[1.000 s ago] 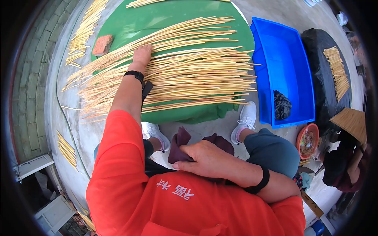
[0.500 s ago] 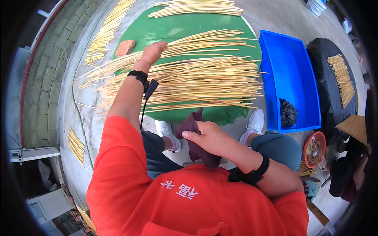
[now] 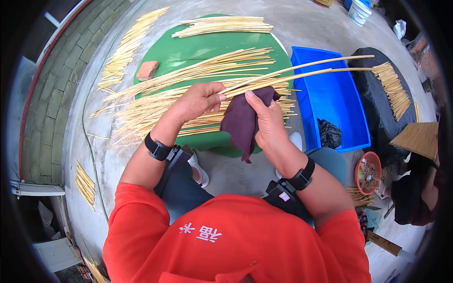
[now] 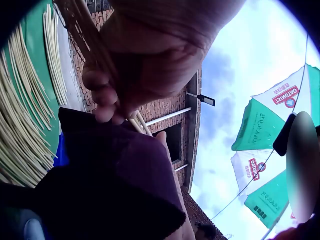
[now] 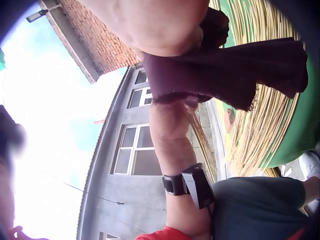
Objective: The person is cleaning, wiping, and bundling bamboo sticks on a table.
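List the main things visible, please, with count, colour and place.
held stalks: at least two, yellow, in left hand
cloth: one, purple, in right hand
other stalks: many, yellow, on table and floor
table: one, green-covered, ahead
brick: one, reddish, on table
bin: one, blue, right of table
bag: one, black, inside bin
basin: one, orange, near bin
umbrella: one, green and white, left wrist view
left hand: one, bare, holding held stalks
right hand: one, bare, gripping cloth

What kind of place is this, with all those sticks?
Probably an outdoor work yard: there's open sky above, a big umbrella, and long stalks spread across a green cover.
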`<state>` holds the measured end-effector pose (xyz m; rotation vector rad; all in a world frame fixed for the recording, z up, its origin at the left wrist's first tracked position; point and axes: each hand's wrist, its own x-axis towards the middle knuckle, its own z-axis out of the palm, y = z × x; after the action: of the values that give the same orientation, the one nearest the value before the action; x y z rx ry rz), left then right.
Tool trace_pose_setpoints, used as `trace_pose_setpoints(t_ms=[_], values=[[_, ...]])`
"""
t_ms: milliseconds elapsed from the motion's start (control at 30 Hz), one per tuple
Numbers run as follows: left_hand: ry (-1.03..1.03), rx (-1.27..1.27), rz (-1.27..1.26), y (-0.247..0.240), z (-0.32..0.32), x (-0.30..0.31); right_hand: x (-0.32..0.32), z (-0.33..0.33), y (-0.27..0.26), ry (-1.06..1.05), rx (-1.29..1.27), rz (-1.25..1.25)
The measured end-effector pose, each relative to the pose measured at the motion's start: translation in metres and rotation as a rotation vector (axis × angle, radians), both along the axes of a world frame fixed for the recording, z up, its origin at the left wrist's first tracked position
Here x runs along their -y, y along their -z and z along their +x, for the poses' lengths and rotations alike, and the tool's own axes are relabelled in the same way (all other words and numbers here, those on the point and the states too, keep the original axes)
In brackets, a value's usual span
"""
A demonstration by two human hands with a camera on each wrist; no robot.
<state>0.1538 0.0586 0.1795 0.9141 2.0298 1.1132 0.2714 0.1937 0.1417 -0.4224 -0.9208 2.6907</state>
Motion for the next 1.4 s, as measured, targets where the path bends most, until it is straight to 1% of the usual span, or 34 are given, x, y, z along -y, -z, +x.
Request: trace_pose_setpoints(t_ms=[100, 133, 200, 233, 333, 400, 433, 500, 567, 600, 767, 833, 900, 967, 1033, 1100, 1167, 1200, 1267, 1300, 1367, 1400], values=[[0.028, 0.114, 0.011, 0.009, 0.015, -0.001, -0.006, 0.001, 0.004, 0.079, 0.026, 0.034], [0.050, 0.112, 0.025, 0.010, 0.018, 0.000, -0.007, 0.003, 0.003, 0.066, 0.052, 0.047], [-0.013, 0.144, 0.018, 0.010, 0.021, 0.000, -0.007, 0.006, -0.001, 0.047, 0.079, 0.101], [0.010, 0.138, 0.029, 0.012, 0.020, 0.001, -0.008, 0.008, -0.003, 0.034, 0.066, 0.139], [-0.028, 0.178, 0.034, 0.019, 0.014, 0.005, -0.012, 0.003, 0.001, 0.032, 0.050, 0.169], [-0.032, 0.193, 0.045, 0.026, 0.007, 0.008, -0.016, 0.000, -0.001, 0.090, 0.045, 0.153], [-0.038, 0.207, 0.053, 0.028, 0.003, 0.011, -0.018, -0.002, -0.001, 0.085, 0.048, 0.154], [-0.031, 0.174, 0.034, 0.028, -0.003, 0.018, -0.027, -0.008, -0.001, 0.156, 0.034, 0.153], [-0.029, 0.243, 0.047, 0.031, -0.009, 0.025, -0.037, -0.012, 0.000, 0.170, 0.036, 0.157], [-0.015, 0.228, 0.004, 0.030, -0.010, 0.028, -0.041, -0.013, -0.003, 0.200, 0.030, 0.150], [0.023, 0.223, 0.026, 0.040, -0.018, 0.038, -0.046, -0.017, 0.001, 0.263, 0.006, 0.169], [0.071, 0.152, 0.038, 0.039, -0.018, 0.039, -0.048, -0.020, 0.000, 0.266, 0.010, 0.182], [0.046, 0.181, 0.010, 0.034, -0.013, 0.040, -0.051, -0.022, -0.003, 0.329, 0.005, 0.189], [0.051, 0.172, 0.017, 0.032, -0.011, 0.041, -0.055, -0.025, 0.002, 0.331, 0.004, 0.196], [0.030, 0.175, 0.017, 0.035, -0.014, 0.043, -0.056, -0.028, 0.007, 0.297, -0.060, 0.100], [0.002, 0.165, 0.101, 0.038, -0.018, 0.043, -0.056, -0.028, 0.010, 0.220, -0.085, 0.051], [-0.051, 0.174, 0.125, 0.038, -0.018, 0.040, -0.050, -0.030, 0.015, 0.136, -0.144, -0.050], [-0.092, 0.093, 0.142, 0.038, -0.018, 0.036, -0.044, -0.028, 0.012, 0.124, -0.145, -0.049], [-0.132, -0.042, 0.151, 0.043, -0.020, 0.031, -0.025, -0.023, 0.003, 0.030, -0.206, -0.054], [-0.134, -0.042, 0.157, 0.044, -0.019, 0.029, -0.016, -0.022, 0.005, 0.028, -0.206, -0.048], [-0.118, -0.532, 0.033, 0.044, -0.015, 0.020, 0.000, -0.022, 0.011, -0.057, -0.085, 0.131], [-0.107, -0.778, 0.035, 0.046, -0.007, 0.015, 0.008, -0.020, 0.010, -0.059, -0.093, 0.219]])
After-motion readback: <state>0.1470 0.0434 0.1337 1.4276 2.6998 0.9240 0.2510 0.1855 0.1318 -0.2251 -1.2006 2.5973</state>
